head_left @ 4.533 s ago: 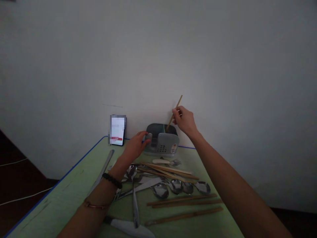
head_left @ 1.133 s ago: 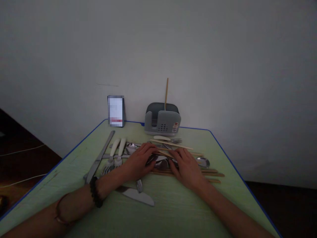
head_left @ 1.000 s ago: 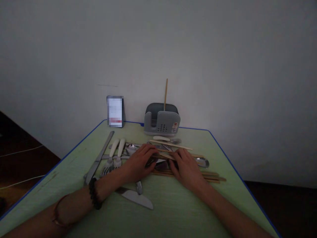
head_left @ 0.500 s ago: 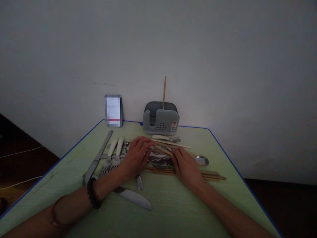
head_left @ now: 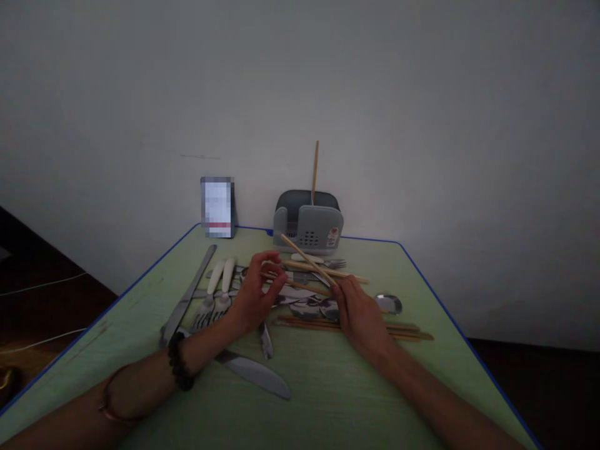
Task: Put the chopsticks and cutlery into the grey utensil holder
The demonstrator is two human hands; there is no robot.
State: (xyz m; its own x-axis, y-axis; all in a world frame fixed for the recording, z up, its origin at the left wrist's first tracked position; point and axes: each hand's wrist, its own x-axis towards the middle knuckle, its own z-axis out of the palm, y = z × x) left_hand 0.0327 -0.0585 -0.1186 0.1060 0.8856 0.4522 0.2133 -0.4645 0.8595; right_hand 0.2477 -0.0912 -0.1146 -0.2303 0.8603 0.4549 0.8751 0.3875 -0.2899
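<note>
My right hand [head_left: 360, 312] is closed on a wooden chopstick [head_left: 304, 257], whose far end points up and left above the pile. A second chopstick [head_left: 307, 287] runs from its fingers toward my left hand [head_left: 257, 292]. That left hand has its thumb and fingertips apart, curved around the second stick's end without visibly pinching it. Beneath both hands lie several metal spoons [head_left: 304, 309] and knives. More chopsticks lie behind [head_left: 347, 273] and in front [head_left: 407, 331]. Two white-handled forks [head_left: 215, 294] rest left of my left hand.
A grey cutlery holder [head_left: 321, 223] with one upright chopstick [head_left: 315, 169] stands at the wall. A phone [head_left: 218, 207] leans there too. Table knives [head_left: 187, 297] lie left and a broad blade [head_left: 257, 375] in front. A white-handled fork [head_left: 307, 257] and a spoon [head_left: 389, 304] lie farther out.
My right hand has lifted a chopstick so that its far end rises up and left. My left fingers have opened and come away from the sticks. The view has shifted slightly.
</note>
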